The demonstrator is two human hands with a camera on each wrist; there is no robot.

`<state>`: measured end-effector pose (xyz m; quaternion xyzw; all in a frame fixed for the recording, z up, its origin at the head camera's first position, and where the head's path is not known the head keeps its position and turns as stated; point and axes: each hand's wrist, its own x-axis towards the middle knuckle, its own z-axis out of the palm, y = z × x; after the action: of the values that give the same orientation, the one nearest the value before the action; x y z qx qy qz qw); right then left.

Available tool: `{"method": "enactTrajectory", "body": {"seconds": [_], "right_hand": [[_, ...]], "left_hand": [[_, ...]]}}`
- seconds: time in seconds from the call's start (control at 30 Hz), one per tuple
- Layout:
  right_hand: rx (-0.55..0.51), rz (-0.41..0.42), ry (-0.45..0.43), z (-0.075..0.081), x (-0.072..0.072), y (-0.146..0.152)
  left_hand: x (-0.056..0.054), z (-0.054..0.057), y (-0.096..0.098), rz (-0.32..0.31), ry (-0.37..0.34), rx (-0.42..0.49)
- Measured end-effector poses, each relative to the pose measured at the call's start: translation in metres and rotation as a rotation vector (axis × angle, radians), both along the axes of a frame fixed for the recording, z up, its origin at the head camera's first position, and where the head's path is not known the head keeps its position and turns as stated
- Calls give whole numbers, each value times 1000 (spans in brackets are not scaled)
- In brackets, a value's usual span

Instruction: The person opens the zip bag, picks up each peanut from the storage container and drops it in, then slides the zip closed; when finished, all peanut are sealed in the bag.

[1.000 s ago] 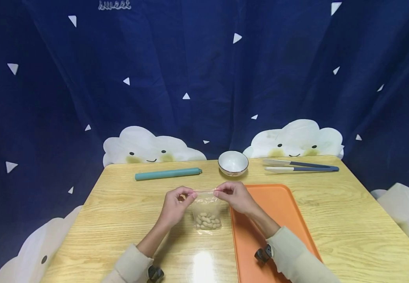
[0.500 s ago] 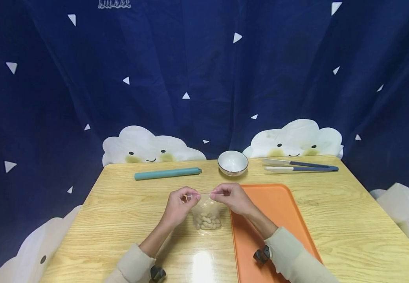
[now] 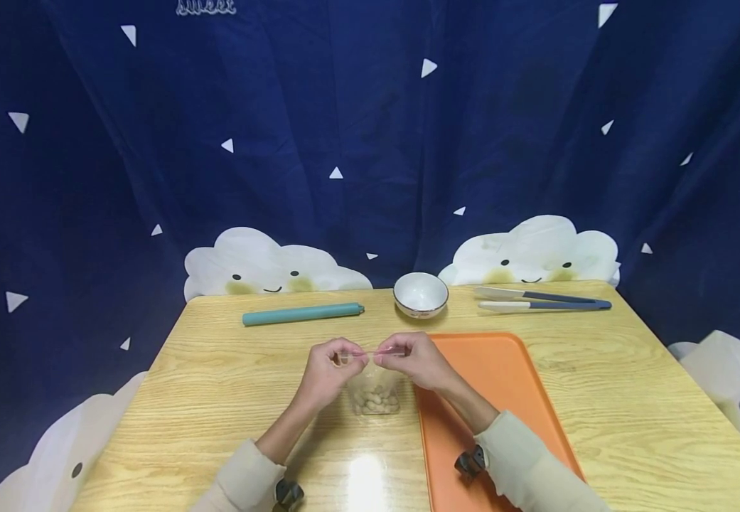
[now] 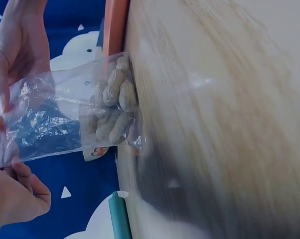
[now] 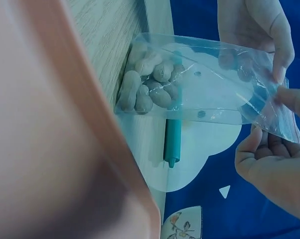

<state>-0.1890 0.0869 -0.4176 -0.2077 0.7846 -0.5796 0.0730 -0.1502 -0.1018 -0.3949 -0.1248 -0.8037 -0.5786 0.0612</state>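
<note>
A clear zip bag (image 4: pixel 55 114) with a pink line along its top stands upright between my hands, its bottom at the wooden table. Several unshelled peanuts (image 5: pixel 150 84) lie in the bottom of the bag, also visible in the head view. My left hand (image 3: pixel 328 373) pinches the top edge from the left between thumb and fingers. From the right, my right hand (image 3: pixel 417 361) pinches the same edge, its fingertips close to the left ones near the middle. The fingers cover most of the pink line in the head view.
An orange tray (image 3: pixel 485 398) lies right of the bag, under my right forearm. Along the back of the wooden table (image 3: pixel 216 398) are a teal stick (image 3: pixel 302 313), a white bowl (image 3: pixel 421 295) and blue-and-white tongs (image 3: pixel 542 304). A dark blue curtain (image 3: pixel 370 142) hangs behind.
Both hands have slid toward each other along the bag's top edge, so the gap between their fingertips has narrowed. The bag's bottom and the peanuts have stayed in place.
</note>
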Motion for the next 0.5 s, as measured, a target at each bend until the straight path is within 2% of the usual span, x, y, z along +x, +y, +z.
{"method": "enactTrajectory", "body": {"seconds": [0.1,0.2,0.33,0.5], "right_hand": [[-26,24,-13,2,1,-1],[-23,39,18,4,2,-1],[19,33,55,4,1,-2],[31,31,36,4,0,-1]], "left_hand": [[-1,-1,2,-15,8,-3],[-7,-12,2,-11,25,-20],[-16,-29,-1,10,105,-55],[-19,-34,-8,-7,191,-104]]}}
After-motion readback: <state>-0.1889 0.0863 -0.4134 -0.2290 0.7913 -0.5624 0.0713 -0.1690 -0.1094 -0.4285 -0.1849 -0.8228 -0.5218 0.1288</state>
